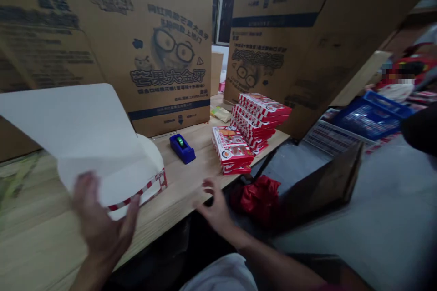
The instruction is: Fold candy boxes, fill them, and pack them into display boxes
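Observation:
My left hand [99,218] grips the near edge of a flat white carton blank [82,132] with a red-and-white striped border, holding it tilted up over the wooden table [184,182]. My right hand [213,204] hovers at the table's front edge with fingers spread and nothing in it. It is just in front of a small stack of red-and-white boxes [232,150]. A taller stack of the same boxes [259,118] stands behind that one.
A blue tape dispenser [182,148] sits between the blank and the boxes. Large printed cardboard cartons [136,45] [290,41] wall the table's back. Right of the table lie a red bag [259,193], a brown cardboard flap [324,182] and a blue crate [372,113].

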A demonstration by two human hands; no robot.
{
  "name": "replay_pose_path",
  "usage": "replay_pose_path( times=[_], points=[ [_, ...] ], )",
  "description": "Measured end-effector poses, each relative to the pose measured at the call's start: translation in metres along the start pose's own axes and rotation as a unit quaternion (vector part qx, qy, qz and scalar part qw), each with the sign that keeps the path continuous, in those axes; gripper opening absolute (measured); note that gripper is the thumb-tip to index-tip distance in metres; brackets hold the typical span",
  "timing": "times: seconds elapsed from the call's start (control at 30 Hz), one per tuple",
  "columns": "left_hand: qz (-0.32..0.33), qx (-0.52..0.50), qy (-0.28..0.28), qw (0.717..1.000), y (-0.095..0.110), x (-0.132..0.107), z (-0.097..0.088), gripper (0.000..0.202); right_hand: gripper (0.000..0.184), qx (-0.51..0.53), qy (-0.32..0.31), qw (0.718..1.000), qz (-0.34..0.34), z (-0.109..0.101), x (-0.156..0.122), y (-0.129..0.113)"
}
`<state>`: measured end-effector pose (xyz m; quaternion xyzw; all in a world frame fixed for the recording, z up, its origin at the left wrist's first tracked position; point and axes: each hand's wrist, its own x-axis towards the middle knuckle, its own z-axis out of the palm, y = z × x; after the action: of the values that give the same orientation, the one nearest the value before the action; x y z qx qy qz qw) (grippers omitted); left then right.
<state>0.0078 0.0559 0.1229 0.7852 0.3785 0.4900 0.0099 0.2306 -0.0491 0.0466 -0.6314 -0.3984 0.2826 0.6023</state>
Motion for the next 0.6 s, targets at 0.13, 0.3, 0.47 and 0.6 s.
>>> replay_pose_path(
  times=[0.13,0.3,0.47,0.6],
  points=[
    [-0.077,-0.259,-0.225,0.936,0.064,0.058,0.111,0.063,0.059,0.138,0.217,0.952,0.168,-0.09,0.016,0.007],
    [-0.314,-0.424,-0.339,0.779,0.088,0.127,0.266,0.058,0.048,0.27,0.198,0.913,0.235,-0.122,0.049,0.006],
    [-0.331,-0.452,-0.415,0.717,0.093,0.144,0.332,0.045,0.044,0.262,0.186,0.914,0.248,-0.118,0.066,0.017],
    [-0.35,-0.487,-0.431,0.674,0.094,0.134,0.347,0.041,0.041,0.267,0.18,0.91,0.26,-0.124,0.07,0.022]
  ],
)
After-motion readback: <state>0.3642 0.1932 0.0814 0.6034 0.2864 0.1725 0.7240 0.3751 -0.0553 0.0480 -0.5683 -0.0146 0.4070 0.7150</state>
